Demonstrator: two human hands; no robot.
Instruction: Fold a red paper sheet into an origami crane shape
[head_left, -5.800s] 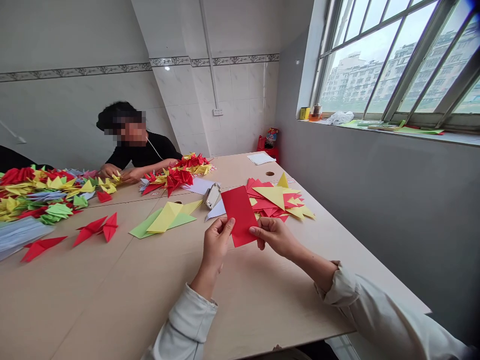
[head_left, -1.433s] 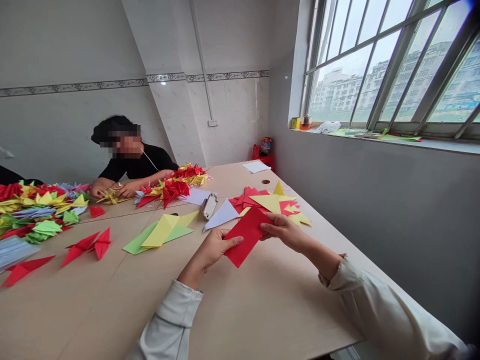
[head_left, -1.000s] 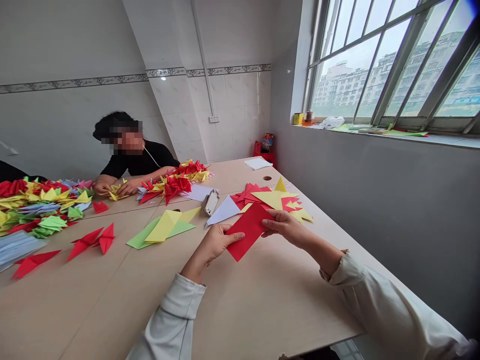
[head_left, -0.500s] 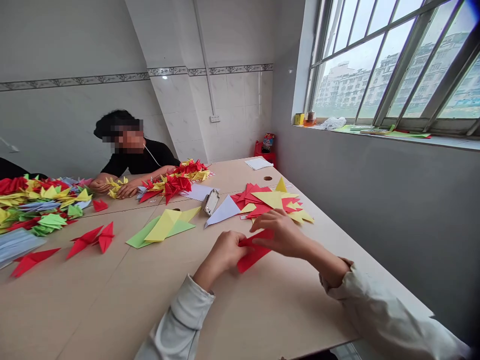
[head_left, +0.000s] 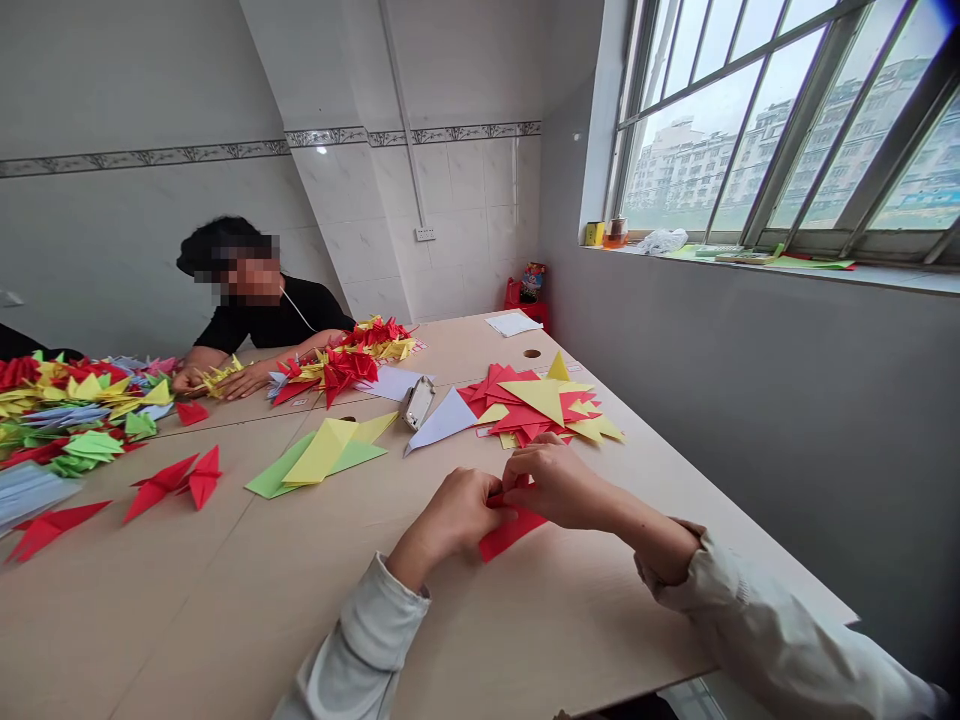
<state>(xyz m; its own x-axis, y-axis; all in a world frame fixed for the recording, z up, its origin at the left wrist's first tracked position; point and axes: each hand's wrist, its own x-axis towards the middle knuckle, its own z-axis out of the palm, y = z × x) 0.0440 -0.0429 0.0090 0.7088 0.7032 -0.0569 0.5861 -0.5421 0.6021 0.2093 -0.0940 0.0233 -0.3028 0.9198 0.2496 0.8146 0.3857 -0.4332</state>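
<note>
The left hand (head_left: 454, 515) and right hand (head_left: 559, 488) were together, clamped on a red paper sheet (head_left: 511, 536) low over the table (head_left: 225, 610) (its corner jutted out below them), seemingly to pin a crease in place. Just beyond lay a pile of red and yellow paper triangles (head_left: 536, 398), close enough to reach without stretching.

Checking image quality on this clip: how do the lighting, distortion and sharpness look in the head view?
Head view: the window is bright, with a pale, washed-out sky; wide-angle distortion makes the table and wall lines lean; light on the table is soft, without hard shadows; the left hand and right hand look fairly sharp, without strong motion blur.
</note>
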